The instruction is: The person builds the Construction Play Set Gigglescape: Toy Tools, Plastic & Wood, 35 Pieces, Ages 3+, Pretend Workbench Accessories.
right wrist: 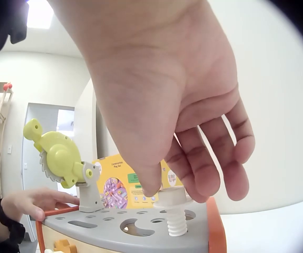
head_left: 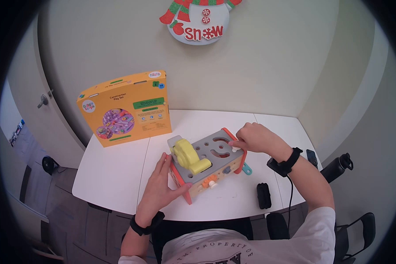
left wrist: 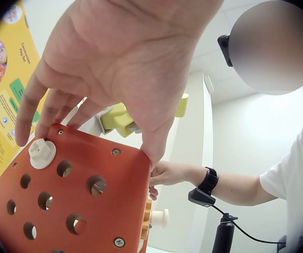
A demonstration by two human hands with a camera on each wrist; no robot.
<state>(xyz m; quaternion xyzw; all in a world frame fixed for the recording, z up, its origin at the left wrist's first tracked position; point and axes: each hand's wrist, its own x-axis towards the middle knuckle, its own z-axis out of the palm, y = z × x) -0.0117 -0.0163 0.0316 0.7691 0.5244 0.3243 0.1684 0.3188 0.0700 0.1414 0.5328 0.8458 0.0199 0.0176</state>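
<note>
A toy workbench (head_left: 213, 147) with a grey top and red end panels stands on the table. My right hand (head_left: 257, 138) is over its right end. Thumb and fingers there pinch the head of a white toy bolt (right wrist: 175, 211), whose threaded shaft points down at the grey top. My left hand (head_left: 160, 185) rests on the left end, fingers extended along the upper edge of the red end panel (left wrist: 83, 195) and thumb at the front corner. Beside it rises a lime-green toy circular saw (head_left: 187, 154). A white nut (left wrist: 42, 153) sits on that end panel.
A yellow play set box (head_left: 125, 108) stands at the back left. Right of the bench lie a teal toy piece (head_left: 247, 169) and a black case (head_left: 263, 196). A black bottle (head_left: 336, 167) is beyond the right edge. A cable (head_left: 291, 198) hangs from my right wrist.
</note>
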